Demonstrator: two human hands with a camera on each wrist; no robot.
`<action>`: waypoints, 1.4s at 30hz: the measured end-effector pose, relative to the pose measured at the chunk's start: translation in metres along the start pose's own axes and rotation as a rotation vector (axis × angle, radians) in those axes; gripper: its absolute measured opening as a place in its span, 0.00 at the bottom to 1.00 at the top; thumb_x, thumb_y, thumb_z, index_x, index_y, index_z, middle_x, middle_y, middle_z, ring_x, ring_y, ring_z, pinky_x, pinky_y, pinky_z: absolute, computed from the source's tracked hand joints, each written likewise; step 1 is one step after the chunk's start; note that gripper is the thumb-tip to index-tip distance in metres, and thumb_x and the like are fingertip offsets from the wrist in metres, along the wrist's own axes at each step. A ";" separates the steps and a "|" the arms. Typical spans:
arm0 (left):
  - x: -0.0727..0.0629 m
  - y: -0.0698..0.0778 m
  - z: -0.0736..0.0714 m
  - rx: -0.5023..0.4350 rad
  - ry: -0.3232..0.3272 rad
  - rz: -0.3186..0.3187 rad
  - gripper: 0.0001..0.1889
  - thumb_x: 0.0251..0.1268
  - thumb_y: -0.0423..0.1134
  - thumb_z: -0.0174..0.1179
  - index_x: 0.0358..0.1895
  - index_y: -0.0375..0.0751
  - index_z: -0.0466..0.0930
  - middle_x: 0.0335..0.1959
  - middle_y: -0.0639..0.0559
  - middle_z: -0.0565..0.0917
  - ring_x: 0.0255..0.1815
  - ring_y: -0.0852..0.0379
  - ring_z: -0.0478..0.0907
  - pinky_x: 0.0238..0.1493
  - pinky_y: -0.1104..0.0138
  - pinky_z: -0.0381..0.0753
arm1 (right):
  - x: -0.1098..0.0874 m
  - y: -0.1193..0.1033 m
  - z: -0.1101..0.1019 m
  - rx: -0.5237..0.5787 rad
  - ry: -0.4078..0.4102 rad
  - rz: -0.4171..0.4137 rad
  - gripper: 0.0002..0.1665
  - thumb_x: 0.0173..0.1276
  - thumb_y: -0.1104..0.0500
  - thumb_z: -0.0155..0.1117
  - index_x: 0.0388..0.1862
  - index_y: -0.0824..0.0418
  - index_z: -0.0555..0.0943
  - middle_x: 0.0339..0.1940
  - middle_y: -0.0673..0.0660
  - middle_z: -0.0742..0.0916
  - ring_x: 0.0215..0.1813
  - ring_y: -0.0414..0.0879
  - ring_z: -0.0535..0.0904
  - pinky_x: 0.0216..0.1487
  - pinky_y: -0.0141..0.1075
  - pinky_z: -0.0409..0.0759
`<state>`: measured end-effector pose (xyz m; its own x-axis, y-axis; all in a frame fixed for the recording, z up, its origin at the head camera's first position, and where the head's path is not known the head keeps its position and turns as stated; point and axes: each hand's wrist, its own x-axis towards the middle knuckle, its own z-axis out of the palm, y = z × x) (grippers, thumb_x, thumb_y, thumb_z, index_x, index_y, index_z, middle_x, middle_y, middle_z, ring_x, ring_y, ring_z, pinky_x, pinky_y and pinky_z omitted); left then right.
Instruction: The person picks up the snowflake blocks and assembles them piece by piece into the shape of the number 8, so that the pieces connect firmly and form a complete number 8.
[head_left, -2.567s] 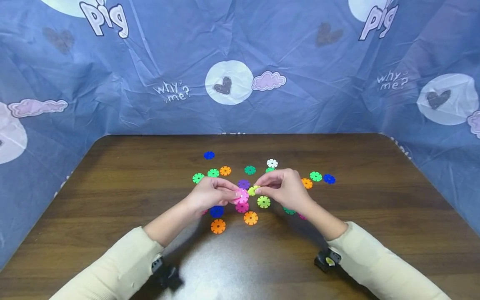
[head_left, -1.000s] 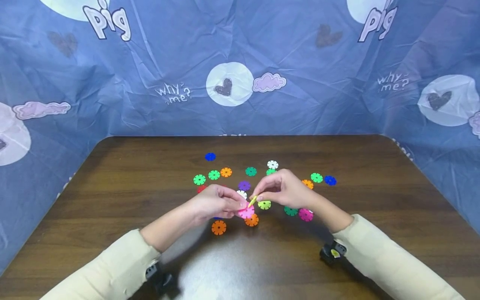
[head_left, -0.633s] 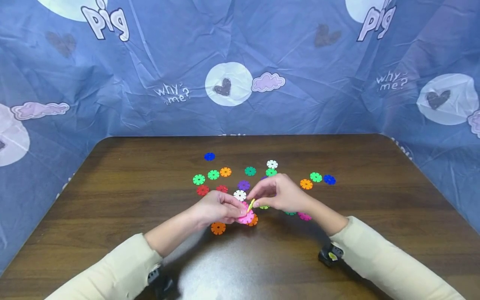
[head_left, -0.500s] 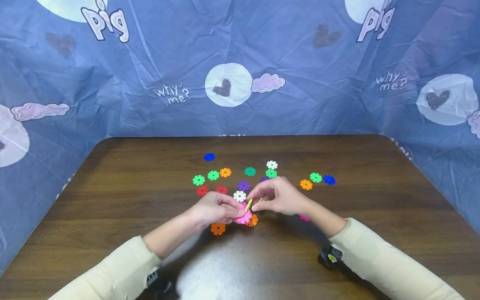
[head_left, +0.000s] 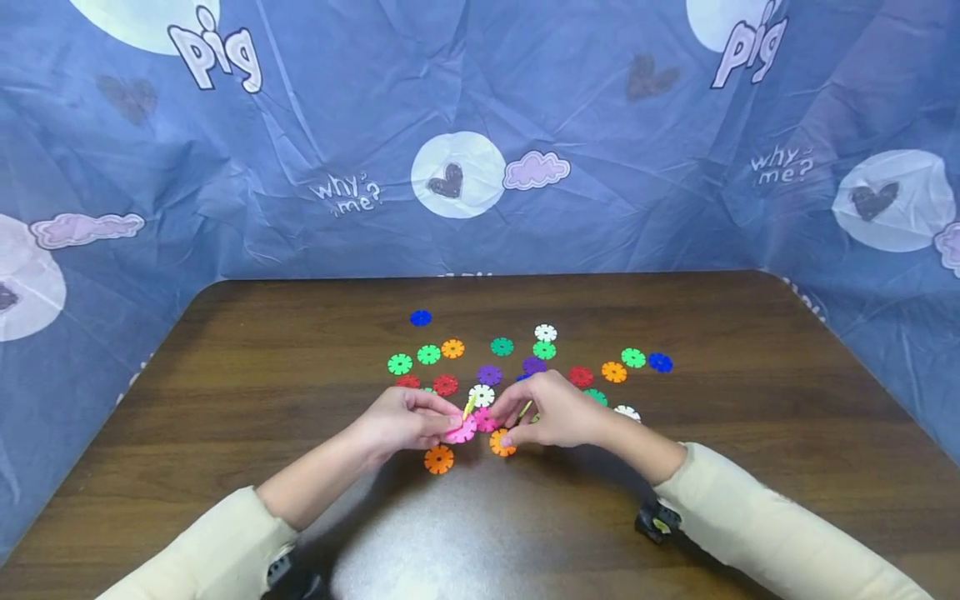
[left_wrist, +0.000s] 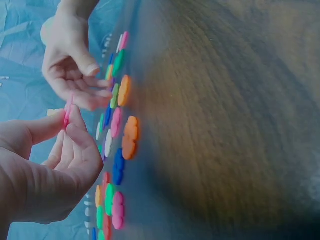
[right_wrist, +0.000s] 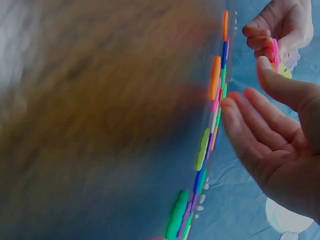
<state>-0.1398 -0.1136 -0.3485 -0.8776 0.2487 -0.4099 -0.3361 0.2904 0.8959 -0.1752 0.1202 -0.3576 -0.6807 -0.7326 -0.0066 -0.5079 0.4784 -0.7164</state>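
My left hand [head_left: 408, 423] pinches a pink notched plastic disc [head_left: 461, 432] between thumb and fingers, held above the table. A yellow notched disc [head_left: 468, 407] stands on edge against the pink one and looks slotted into it; part of it is hidden by the fingers. To the right, my right hand [head_left: 558, 412] hovers over the loose discs with thumb and fingers apart, holding nothing in the right wrist view. Beneath its thumb lies an orange disc [head_left: 501, 446], and a magenta disc [head_left: 486, 419] lies by its fingertips. A yellow-green disc is mostly covered by that hand.
Many loose notched discs lie flat on the brown wooden table [head_left: 300, 333], among them a white one [head_left: 482, 396], a purple one [head_left: 490, 375] and a second orange one [head_left: 438, 459]. Blue printed cloth [head_left: 600, 225] surrounds the table's back and sides.
My right hand has let go of the yellow disc, which stays joined to the pink one. My left hand has drawn them left, away from the right hand, which has lowered slightly.
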 end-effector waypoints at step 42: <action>0.015 0.003 0.014 0.025 -0.007 0.032 0.14 0.61 0.37 0.65 0.47 0.33 0.84 0.27 0.61 0.86 0.30 0.65 0.79 0.40 0.71 0.81 | 0.001 -0.006 -0.020 0.566 0.344 0.507 0.15 0.56 0.65 0.73 0.41 0.73 0.84 0.32 0.61 0.90 0.25 0.47 0.87 0.41 0.48 0.86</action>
<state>-0.1489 -0.0963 -0.3544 -0.8853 0.2641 -0.3827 -0.2997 0.3052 0.9039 -0.1834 0.1266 -0.3393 -0.9252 -0.2615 -0.2750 0.1829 0.3275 -0.9270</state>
